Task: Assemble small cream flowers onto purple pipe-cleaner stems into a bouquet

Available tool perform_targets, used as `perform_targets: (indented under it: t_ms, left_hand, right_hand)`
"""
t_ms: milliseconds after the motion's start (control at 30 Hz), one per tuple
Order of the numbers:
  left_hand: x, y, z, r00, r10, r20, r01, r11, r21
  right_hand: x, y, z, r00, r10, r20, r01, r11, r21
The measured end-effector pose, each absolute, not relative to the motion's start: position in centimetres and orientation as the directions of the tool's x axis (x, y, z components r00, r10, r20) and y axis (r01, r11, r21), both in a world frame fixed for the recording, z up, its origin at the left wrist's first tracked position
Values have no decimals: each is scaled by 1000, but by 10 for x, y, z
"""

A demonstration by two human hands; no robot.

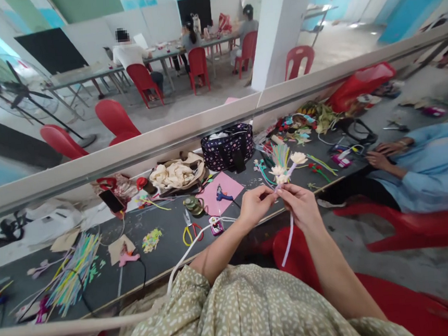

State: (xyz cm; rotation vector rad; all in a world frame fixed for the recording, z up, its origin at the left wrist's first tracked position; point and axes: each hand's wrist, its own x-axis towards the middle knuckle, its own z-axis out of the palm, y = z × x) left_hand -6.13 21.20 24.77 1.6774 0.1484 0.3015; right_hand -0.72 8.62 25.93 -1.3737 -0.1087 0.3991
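My left hand [257, 205] and my right hand [302, 206] meet above the table's front edge, fingertips pinched together. Between them is a handmade flower with a pale lavender stem [288, 241], whose lower end hangs below my right hand. Cream petals [279, 172] show just beyond the fingertips. Another cream flower [298, 158] appears just past them; I cannot tell whether it is held or lies on the table. Behind is a bundle of coloured strips [280, 154]. A blue glue gun [223, 193] lies on pink paper [207, 196], left of my hands.
Scissors [191, 228], a green jar [194, 205] and a pink glue gun [128, 256] lie to the left, with many coloured strips [74, 270]. A white cable [188, 250] runs beside my left arm. A dotted bag [228, 148] stands behind. At right sits a person in blue [435, 165].
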Motion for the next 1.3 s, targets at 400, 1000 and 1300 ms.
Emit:
perform_targets:
  t_ms: [400,1000,1300]
  left_hand:
    - [-34,229,248,982,171,84,-85,2,996]
    - [18,279,222,850,515,110,-73,-92,993]
    - [101,266,216,763,638,108,12,-180,984]
  right_hand:
    - [2,103,260,964,222,-145,-183,162,-970]
    - [90,175,236,881,463,-98,-85,-49,-995]
    - [189,168,230,759,613,-220,-195,-108,-975]
